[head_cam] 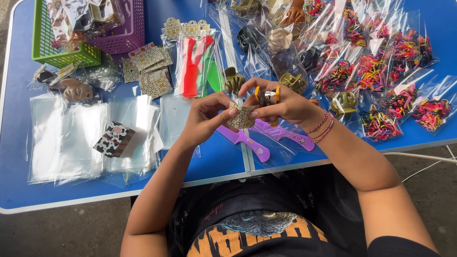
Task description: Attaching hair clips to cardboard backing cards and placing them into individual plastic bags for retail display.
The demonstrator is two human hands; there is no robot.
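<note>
Patterned card (241, 116), small and squarish with a printed lattice design, sits at frame centre, pinched between both hands above the blue surface (19, 143). Left hand (205, 119): thumb and forefinger pressed together on the card's left edge, other fingers curled under. Right hand (281, 104): thumb and fingers closed on the card's right side, and the same hand carries a small orange-and-dark clip (266, 96) trapped against its upper fingers; cannot tell exactly which fingers hold the clip. Judgement: the clip is being married to the card. To do it well, keep the card flat and taut between the two pinches, grip near the edges so the middle is free, and bring the clip square to the card rather than at a slant, or the thin card is likely to crease. Beneath the hands lie two purple combs (252, 143) in clear sleeves, near the lower edge of the surface. Upper centre: a pack of red and green combs (197, 64), with a stack of matching patterned cards (150, 69) just left of it. Left of frame: flat clear bags (71, 138) piled loose, a black-and-white patterned card (114, 139) on top. Upper left: green basket (57, 47) beside a purple basket (121, 28). Right half: many bags of coloured elastic bands (381, 71) and claw clips (295, 82), overlapping.
</note>
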